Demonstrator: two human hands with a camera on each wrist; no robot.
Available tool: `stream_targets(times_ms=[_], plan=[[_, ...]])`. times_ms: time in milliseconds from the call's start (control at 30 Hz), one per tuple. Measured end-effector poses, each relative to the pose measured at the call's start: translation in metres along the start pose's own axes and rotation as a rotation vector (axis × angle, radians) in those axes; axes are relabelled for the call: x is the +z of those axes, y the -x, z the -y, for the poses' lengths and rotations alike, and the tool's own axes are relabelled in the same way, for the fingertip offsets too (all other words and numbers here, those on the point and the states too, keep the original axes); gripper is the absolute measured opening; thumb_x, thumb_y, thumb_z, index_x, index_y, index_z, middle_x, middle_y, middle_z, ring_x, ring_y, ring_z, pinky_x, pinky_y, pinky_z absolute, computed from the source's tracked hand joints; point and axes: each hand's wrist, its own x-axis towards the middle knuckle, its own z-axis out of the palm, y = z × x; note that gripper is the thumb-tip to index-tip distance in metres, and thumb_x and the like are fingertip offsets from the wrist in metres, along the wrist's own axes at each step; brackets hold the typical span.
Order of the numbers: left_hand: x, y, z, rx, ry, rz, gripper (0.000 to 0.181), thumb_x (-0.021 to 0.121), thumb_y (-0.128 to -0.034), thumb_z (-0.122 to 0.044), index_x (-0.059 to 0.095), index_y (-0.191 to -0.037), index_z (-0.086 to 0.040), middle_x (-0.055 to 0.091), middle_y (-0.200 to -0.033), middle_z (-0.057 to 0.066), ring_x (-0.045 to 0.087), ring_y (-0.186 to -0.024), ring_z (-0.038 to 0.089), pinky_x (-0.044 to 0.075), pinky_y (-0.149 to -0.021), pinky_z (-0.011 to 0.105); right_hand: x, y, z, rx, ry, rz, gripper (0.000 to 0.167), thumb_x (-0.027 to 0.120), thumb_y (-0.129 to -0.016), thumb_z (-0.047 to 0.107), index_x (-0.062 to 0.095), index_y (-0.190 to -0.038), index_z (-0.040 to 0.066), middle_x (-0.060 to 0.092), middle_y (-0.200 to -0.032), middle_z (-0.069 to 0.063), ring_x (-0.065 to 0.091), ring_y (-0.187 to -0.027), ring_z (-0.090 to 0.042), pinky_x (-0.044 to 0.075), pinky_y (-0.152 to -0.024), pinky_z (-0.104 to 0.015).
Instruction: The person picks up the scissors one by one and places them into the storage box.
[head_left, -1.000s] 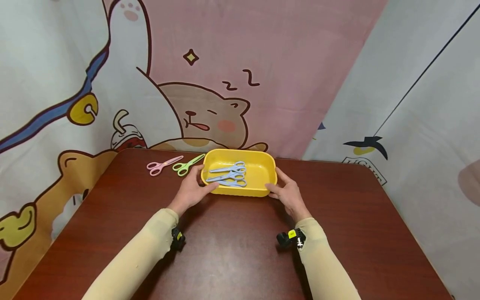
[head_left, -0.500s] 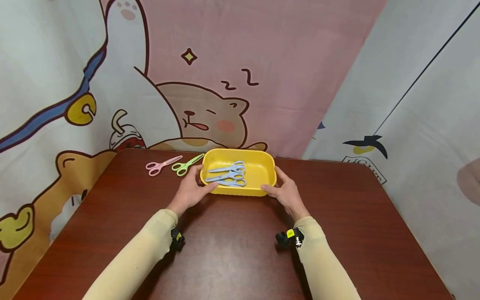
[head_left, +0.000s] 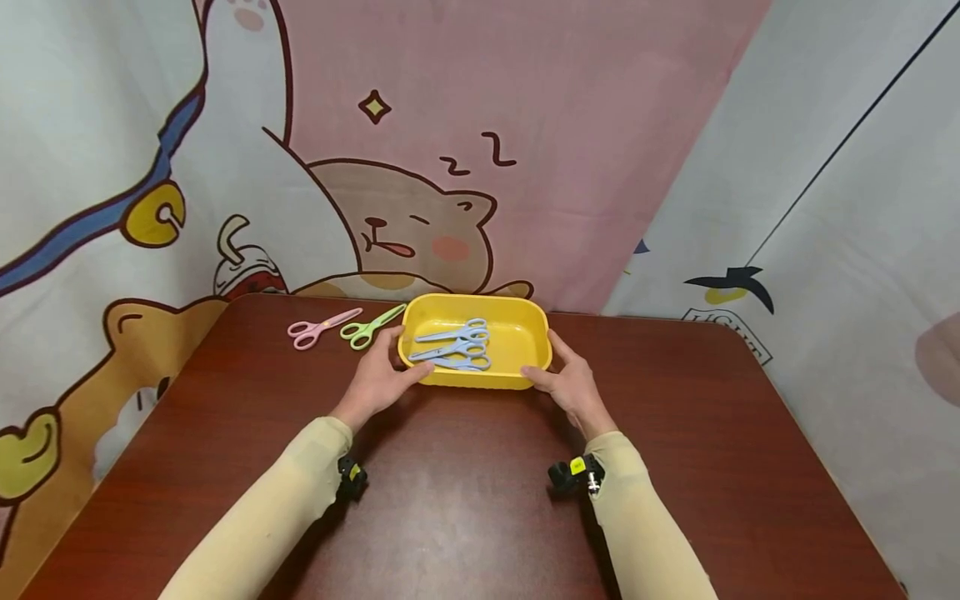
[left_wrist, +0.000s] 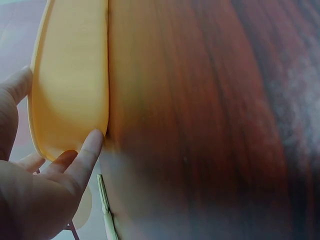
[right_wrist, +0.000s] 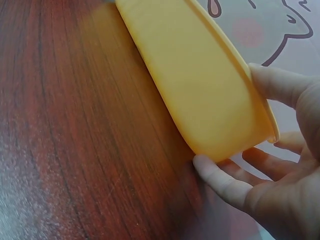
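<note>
A yellow plastic tray [head_left: 480, 381] sits on the table near its back edge. Several light-blue scissors [head_left: 459, 349] lie in its left half. My left hand [head_left: 377, 379] holds the tray's left end, thumb at the front rim and fingers round the side. At the other end, my right hand [head_left: 572, 385] grips the tray the same way, its thumb on the front right rim. Both wrist views show fingertips low against the tray's outer wall. Just left of the tray lie green scissors [head_left: 369, 329], close to my left fingers, and pink scissors [head_left: 318, 329] beyond them.
The dark red-brown wooden table [head_left: 465, 492] extends in front of the tray and to both sides. A cartoon-printed cloth [head_left: 570, 158] hangs directly behind the table's back edge.
My right thumb has slid a little left along the tray's front rim. The whole head view has shifted slightly; the tray and scissors keep their places on the table.
</note>
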Motion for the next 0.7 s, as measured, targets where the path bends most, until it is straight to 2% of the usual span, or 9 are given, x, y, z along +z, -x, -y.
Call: stream_targets(times_ms=[233, 400, 700], plan=[[-0.003, 0.0, 0.001, 0.018, 0.033, 0.01, 0.091, 0.084, -0.0874, -0.039, 0.034, -0.158, -0.012, 0.057, -0.143, 0.014, 0.061, -0.118, 0.029, 0.049, -0.099, 0.044, 0.0, 0.0, 0.001, 0.004, 0.004, 0.001, 0.095, 0.082, -0.09, 0.013, 0.024, -0.165, 0.018, 0.023, -0.17, -0.01, 0.074, -0.093, -0.02, 0.059, -0.086, -0.033], [-0.008, -0.001, 0.002, 0.057, 0.011, 0.002, 0.081, 0.079, -0.0926, -0.036, 0.038, -0.157, -0.01, 0.056, -0.146, 0.016, 0.062, -0.118, 0.032, 0.049, -0.098, 0.045, -0.001, 0.0, 0.0, 0.001, -0.004, 0.004, 0.094, 0.081, -0.09, 0.013, 0.024, -0.165, 0.018, 0.022, -0.17, -0.011, 0.074, -0.095, -0.021, 0.059, -0.087, -0.033], [-0.017, -0.001, 0.003, 0.025, 0.005, -0.013, 0.079, 0.074, -0.0955, -0.041, 0.036, -0.158, -0.011, 0.053, -0.149, 0.014, 0.06, -0.123, 0.033, 0.051, -0.099, 0.049, 0.0, 0.0, 0.0, 0.011, -0.009, 0.0, 0.095, 0.081, -0.09, 0.013, 0.024, -0.165, 0.019, 0.023, -0.17, -0.01, 0.074, -0.096, -0.022, 0.059, -0.087, -0.032]])
